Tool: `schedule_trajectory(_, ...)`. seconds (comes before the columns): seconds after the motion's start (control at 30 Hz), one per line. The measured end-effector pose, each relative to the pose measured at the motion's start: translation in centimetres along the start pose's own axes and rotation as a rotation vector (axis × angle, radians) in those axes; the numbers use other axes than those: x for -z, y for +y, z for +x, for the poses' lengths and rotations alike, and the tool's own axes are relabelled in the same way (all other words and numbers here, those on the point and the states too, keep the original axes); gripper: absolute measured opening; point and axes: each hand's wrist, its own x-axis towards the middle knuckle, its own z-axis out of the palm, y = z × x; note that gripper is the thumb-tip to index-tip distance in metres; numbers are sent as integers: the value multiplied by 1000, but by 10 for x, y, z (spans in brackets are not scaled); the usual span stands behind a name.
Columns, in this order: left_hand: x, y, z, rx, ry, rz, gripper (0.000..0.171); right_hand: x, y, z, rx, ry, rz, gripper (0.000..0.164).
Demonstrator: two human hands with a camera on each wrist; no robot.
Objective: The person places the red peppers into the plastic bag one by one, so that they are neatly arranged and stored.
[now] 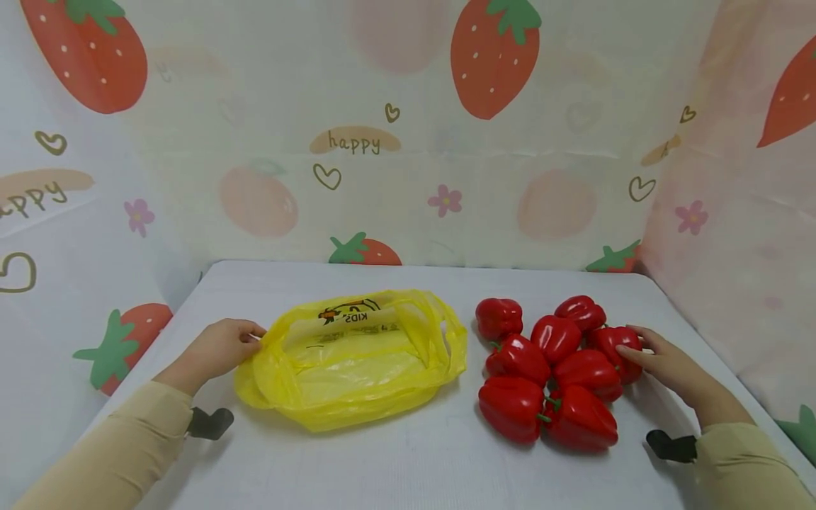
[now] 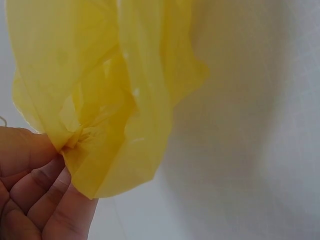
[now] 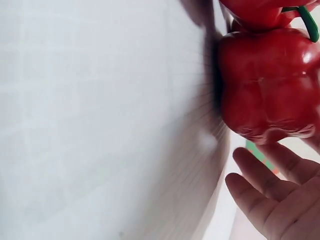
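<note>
A crinkled yellow plastic bag [image 1: 357,411] lies on the table with its mouth spread wide, dark print showing inside. My left hand [image 1: 224,347] pinches its left edge; in the left wrist view the bag's film [image 2: 135,75] bunches between thumb and finger [image 2: 27,147]. On the right is a cluster of several glossy red bell peppers [image 1: 583,372] with green stems. My right hand [image 1: 672,365] holds the rightmost bell pepper [image 1: 610,345], thumb on its near face and a finger over its top. In the right wrist view, two fingers [image 3: 257,187] stay apart from that pepper [image 3: 270,80].
A white cloth covers the table [image 1: 408,471]. Behind and at both sides hang fabric walls printed with strawberries and hearts [image 1: 408,205]. A black wrist mount [image 1: 210,423] projects from the left sleeve, another black mount [image 1: 672,446] from the right one.
</note>
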Motion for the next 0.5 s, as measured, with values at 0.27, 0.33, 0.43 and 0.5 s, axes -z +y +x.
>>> schedule_trajectory(0.27, -2, -1, 1, 0, 5, 4, 32, 1, 1, 3, 13, -16, 77, 84)
schedule_trajectory(0.33, -2, -1, 2, 2, 7, 6, 32, 2, 1, 3, 13, -20, 86, 84)
schedule_trajectory(0.43, -3, -2, 3, 1, 7, 8, 32, 2, 1, 3, 2, -20, 95, 85)
schedule_trajectory(0.5, -3, -1, 3, 1, 6, 7, 32, 2, 1, 4, -1, -20, 101, 87)
